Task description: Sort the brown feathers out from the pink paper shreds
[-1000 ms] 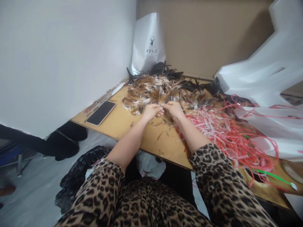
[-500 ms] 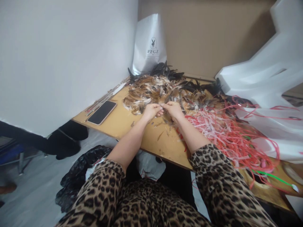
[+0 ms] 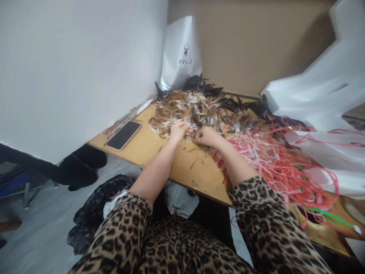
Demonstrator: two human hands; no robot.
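A heap of brown and white feathers point(image 3: 173, 104) covers the back of the wooden table point(image 3: 202, 177), with black feathers point(image 3: 201, 84) behind. My left hand point(image 3: 179, 130) is at the heap's front edge, fingers pinched; what is between them is too small to make out. Just to its right, apart from it, my right hand point(image 3: 207, 136) is closed low over the tabletop beside the feathers. Its curled fingers hide whatever they may hold. Small loose feathers lie on the wood below my hands.
A phone point(image 3: 124, 135) lies at the table's left. Tangled red and pink ribbons point(image 3: 273, 160) spread along the right, with a green strip point(image 3: 330, 214) in front. A silver-white bag point(image 3: 182, 53) stands at the back; a black plastic bag point(image 3: 97, 209) is on the floor.
My hands were together, fingertips meeting; now they are apart. My right hand has turned and moved slightly down, and my left has shifted a little up and left.
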